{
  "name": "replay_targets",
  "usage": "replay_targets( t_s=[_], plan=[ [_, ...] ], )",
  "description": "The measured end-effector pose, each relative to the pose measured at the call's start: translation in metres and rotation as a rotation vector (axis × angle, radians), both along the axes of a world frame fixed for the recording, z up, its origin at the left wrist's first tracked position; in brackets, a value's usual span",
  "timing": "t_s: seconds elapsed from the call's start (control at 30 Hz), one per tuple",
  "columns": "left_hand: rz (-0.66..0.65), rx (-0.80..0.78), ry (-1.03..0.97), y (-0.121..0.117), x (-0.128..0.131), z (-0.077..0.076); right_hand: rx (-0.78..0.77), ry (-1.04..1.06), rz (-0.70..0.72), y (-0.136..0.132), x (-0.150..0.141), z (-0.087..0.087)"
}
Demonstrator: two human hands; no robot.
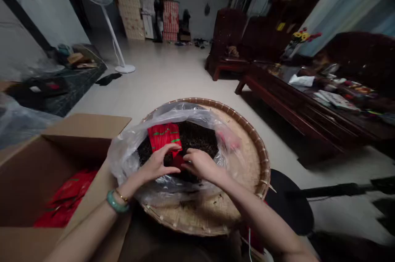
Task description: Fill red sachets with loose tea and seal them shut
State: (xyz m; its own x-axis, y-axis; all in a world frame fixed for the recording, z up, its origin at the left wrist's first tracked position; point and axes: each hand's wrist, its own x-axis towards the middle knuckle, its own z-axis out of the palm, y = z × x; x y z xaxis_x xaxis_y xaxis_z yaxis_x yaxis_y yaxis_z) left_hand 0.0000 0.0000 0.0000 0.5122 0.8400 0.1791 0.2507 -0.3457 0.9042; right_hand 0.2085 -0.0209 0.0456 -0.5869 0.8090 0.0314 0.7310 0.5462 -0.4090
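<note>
The red sachets (163, 136), printed with green bands, are being held at the mouth of a clear plastic bag (126, 159), just above dark loose leaves (194, 138) that may be tea. Their long axis is being kept tilted across the opening, running from upper left down to lower right, with the lower end gathered at the fingers. That lower end is being pinched by the left hand (157, 164), its grip curled and closed between thumb and fingertips. A small red piece (178, 161) is being approached by the right hand (200, 165), its fingers (189, 159) being pressed together and curled inward; whether that grip is pinching the piece cannot be told. Fine control appears to be best served by fingertip work, with the wrists being held low and the sachets being kept clear of the leaves. The bag is being supported by a round bamboo tray (251, 151), while more red packets (66, 200) are being kept in a cardboard box (86, 128) beside it, and a jade bangle (117, 201) is being worn on the left wrist
</note>
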Motion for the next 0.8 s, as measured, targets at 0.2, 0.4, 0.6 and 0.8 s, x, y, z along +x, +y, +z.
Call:
replay_targets(
  t_s=[0.2,0.4,0.6,0.8],
  plan=[
    [-0.004,-0.374,0.060,-0.004,0.018,-0.008,-0.162,0.269,0.010,0.009,0.014,0.023],
    [0.022,-0.344,0.001,-0.016,0.033,-0.015,-0.096,0.213,0.002,-0.004,0.015,0.022],
    [0.029,-0.123,0.007,-0.025,0.031,-0.020,0.049,0.248,0.065,-0.032,0.015,0.043],
    [0.114,-0.060,-0.158,-0.029,0.022,-0.017,0.234,0.287,-0.217,-0.022,0.048,0.056]
  ],
)
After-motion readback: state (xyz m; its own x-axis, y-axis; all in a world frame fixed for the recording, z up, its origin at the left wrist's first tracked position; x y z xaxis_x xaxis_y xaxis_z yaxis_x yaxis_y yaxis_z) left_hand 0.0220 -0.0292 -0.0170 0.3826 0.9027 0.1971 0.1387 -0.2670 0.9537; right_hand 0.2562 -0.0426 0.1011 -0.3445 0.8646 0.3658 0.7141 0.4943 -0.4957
